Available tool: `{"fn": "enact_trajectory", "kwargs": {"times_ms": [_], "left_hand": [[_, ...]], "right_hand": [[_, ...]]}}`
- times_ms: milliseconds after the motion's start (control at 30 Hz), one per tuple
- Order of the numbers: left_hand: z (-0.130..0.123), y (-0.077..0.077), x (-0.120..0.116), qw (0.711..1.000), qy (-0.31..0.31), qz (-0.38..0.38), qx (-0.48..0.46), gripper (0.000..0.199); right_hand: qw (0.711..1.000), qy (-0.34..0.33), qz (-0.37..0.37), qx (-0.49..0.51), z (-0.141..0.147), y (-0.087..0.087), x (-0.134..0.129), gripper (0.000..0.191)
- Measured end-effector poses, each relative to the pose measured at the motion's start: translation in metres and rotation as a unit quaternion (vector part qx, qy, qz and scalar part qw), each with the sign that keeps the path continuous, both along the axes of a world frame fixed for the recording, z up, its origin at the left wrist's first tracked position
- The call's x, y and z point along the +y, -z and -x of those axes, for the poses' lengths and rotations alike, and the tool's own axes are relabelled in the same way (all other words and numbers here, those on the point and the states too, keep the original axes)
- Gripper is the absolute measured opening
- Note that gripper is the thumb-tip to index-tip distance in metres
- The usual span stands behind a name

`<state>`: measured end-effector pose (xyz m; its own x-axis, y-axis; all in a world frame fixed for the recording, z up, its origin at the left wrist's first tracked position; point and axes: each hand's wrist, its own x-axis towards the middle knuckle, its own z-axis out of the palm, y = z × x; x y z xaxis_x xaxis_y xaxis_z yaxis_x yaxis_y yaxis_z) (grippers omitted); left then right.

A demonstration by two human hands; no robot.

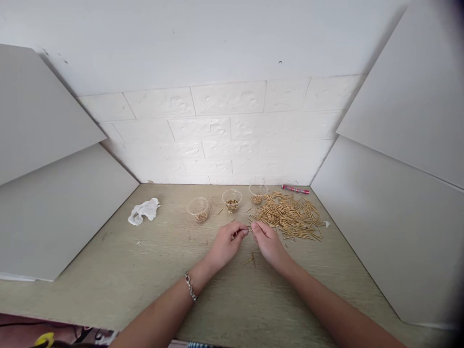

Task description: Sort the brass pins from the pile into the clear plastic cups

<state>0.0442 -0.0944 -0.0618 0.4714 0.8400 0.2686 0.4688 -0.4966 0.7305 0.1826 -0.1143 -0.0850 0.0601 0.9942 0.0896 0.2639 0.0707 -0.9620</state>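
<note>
While both hands (226, 245) (270, 245) pinch a part (249, 230) | clear cups (191, 209) hold golden pieces (232, 205)

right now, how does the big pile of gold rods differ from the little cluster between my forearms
The big pile has a great many rods overlapping; the small cluster has only a few.
The big pile lies toward the wall; the small cluster is nearer you.
Both are gold-coloured and loose on the table.
</note>
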Motion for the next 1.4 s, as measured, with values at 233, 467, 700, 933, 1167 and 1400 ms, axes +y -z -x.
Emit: {"fn": "enact_trajectory", "kwargs": {"times_ms": [233, 467, 700, 933, 1167, 1400], "left_hand": [[0.000, 0.000, -0.002, 0.999, 0.011, -0.037, -0.007, 0.017], [0.001, -0.003, -0.006, 0.997, 0.020, -0.070, 0.019, 0.016], [-0.005, -0.002, -0.013, 0.999, -0.010, -0.050, 0.012, 0.014], [-0.008, -0.004, -0.013, 0.999, -0.028, -0.036, 0.020, 0.016], [-0.008, 0.001, -0.015, 0.999, -0.040, -0.026, 0.025, 0.015], [-0.009, 0.005, -0.016, 0.998, -0.055, -0.024, 0.029, 0.015]], "right_hand": [[0.999, 0.005, -0.030, -0.041, -0.001, -0.005, -0.004, 0.039], [0.995, 0.011, -0.061, -0.084, -0.001, -0.004, -0.006, 0.036], [0.994, 0.022, -0.060, -0.088, -0.001, -0.003, -0.007, 0.035], [0.995, 0.020, -0.055, -0.085, -0.003, -0.005, -0.005, 0.036], [0.995, 0.025, -0.051, -0.086, -0.002, -0.002, -0.005, 0.036], [0.995, 0.028, -0.049, -0.077, -0.001, -0.001, -0.005, 0.037]]}}
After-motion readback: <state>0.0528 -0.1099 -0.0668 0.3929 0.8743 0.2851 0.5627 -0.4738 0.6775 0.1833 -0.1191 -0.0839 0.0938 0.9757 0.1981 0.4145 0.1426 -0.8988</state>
